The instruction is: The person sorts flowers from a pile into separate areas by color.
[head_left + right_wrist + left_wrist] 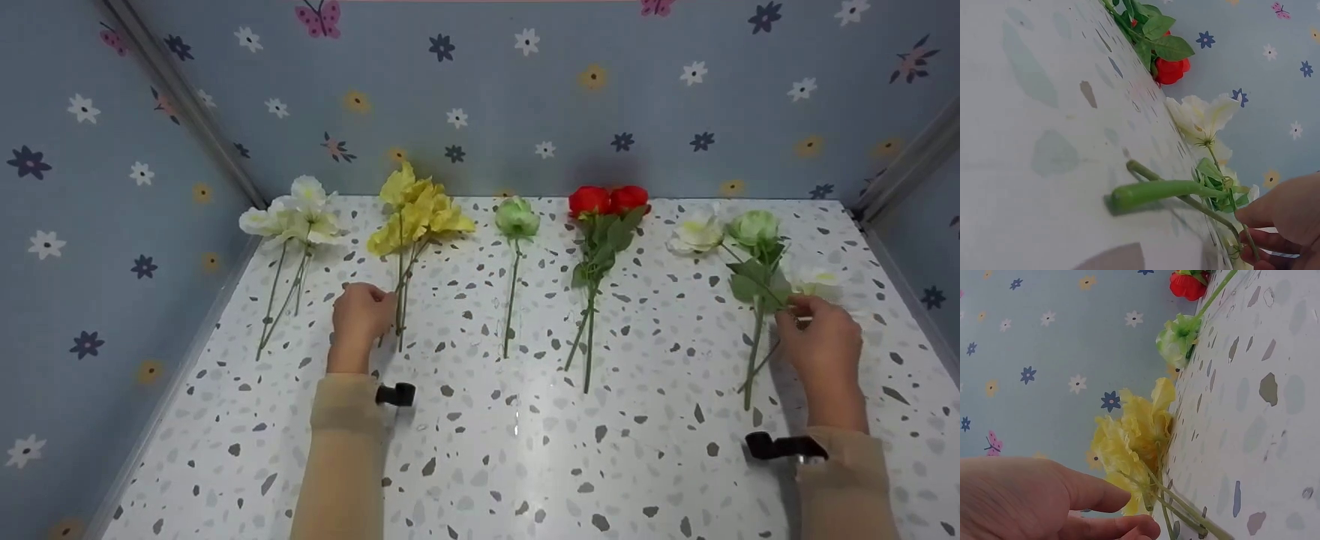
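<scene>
My right hand [821,337] pinches the thin stem of a white flower [697,231] between thumb and fingers, as the right wrist view shows. That stem crosses a green flower [755,227] with leaves and a thick stalk. Another white flower [817,281] lies partly hidden behind the hand. My left hand [363,313] is beside the stems of the yellow flowers [420,214]. In the left wrist view its thumb and fingers are apart, with the stems just beyond the fingertips.
White flowers [296,214] lie at the far left. A single green flower [517,219] lies in the middle, and red flowers [589,201] lie right of it. The speckled white tabletop [540,457] meets a patterned blue wall [487,90] behind the blooms.
</scene>
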